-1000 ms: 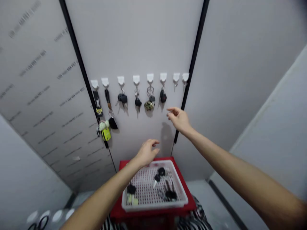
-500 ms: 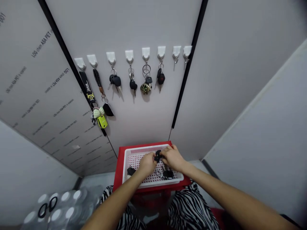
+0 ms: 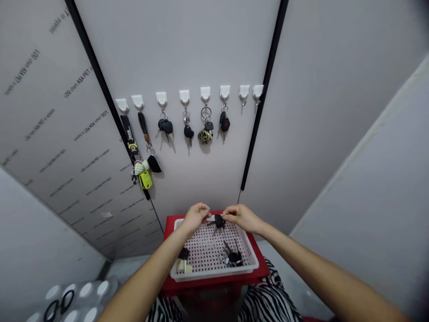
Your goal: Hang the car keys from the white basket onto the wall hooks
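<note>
Over the back rim of a white perforated basket (image 3: 217, 272), a bunch of keys (image 3: 219, 221) with a black head hangs between my hands. My right hand (image 3: 243, 218) pinches it from the right. My left hand (image 3: 197, 219) is closed at the bunch's left side, fingertips together by a pale bit I cannot make out clearly. Below, at the basket's right, lies another bunch of keys (image 3: 233, 258) with a metal clip. A black key fob (image 3: 184, 253) rests at the left, beside pale yellow pieces (image 3: 184, 266).
The basket stands on a red stool (image 3: 170, 226) against a grey panel wall. White hooks (image 3: 205, 93) run in a row there; several carry keys, including a lime-green fob (image 3: 145, 180) on a black strap (image 3: 128, 134). Capped bottles (image 3: 87, 290) stand at lower left.
Both hands have lifted the bunch of keys from inside the basket to above its back rim. My left hand has moved back and left. The view has tilted.
</note>
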{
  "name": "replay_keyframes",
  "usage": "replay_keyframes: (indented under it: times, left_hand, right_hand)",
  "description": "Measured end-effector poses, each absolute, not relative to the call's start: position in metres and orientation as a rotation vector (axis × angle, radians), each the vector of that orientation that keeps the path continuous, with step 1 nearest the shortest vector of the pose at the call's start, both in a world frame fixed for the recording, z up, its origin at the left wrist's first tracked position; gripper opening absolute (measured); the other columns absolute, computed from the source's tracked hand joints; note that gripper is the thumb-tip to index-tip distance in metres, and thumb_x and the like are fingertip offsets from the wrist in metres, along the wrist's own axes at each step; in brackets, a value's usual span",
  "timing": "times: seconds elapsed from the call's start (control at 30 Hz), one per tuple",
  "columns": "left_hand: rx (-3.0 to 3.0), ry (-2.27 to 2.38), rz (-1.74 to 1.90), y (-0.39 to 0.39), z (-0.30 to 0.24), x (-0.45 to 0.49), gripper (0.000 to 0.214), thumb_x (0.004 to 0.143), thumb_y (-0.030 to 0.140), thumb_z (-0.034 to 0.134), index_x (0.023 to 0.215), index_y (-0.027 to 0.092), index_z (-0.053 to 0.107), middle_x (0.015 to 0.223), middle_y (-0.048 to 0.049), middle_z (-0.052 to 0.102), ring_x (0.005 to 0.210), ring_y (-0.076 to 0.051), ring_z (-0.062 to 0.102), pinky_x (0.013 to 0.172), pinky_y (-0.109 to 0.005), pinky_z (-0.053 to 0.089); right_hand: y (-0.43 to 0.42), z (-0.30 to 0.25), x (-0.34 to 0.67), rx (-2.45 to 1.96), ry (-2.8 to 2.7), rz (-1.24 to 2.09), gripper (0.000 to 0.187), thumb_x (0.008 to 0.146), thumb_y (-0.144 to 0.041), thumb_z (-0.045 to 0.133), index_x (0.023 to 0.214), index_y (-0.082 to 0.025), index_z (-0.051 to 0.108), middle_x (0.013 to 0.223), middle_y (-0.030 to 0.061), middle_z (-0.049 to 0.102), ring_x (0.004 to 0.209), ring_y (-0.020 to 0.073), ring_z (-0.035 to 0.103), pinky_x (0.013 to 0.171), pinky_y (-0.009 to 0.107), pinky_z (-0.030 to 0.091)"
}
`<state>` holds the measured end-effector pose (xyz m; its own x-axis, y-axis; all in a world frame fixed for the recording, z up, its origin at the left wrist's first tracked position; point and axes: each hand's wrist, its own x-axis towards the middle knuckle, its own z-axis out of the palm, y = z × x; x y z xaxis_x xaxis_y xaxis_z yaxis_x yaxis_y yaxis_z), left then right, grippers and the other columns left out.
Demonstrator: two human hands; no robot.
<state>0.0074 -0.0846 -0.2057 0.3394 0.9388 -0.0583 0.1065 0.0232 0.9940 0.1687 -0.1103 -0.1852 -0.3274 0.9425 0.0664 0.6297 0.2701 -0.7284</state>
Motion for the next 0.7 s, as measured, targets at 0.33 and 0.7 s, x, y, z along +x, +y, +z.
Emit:
replay_keyframes:
  times: [0.33,0.7]
  left_hand:
    - [2.081,0.879,1.168,-0.066,-0.078,0.047,0.031,0.063,0.016,0.042,0.093,0.014,0.048,0.092,-0.0059,0.053,0.080,-0.012,0.047,0.074,-0.026,0.037]
    - [2.414,1.096,1.319,-0.049,0.019,0.079,0.040,0.062,0.012,0.039,0.101,0.014,0.043,0.096,-0.0065,0.052,0.084,-0.015,0.047,0.075,-0.027,0.035]
  right_hand:
    - [-0.088,-0.042,0.186,-1.366,-1.728,0.540,0.017,0.060,-0.028,0.048,0.059,-0.012,0.052,0.044,-0.0039,0.045,0.041,0.0044,0.039,0.042,0.017,0.031]
    - [-0.049,0.055,0.196,-1.287,-1.381,0.302,0.008,0.061,-0.014,0.048,0.053,-0.012,0.047,0.042,-0.0026,0.043,0.038,0.0043,0.042,0.040,0.018,0.039]
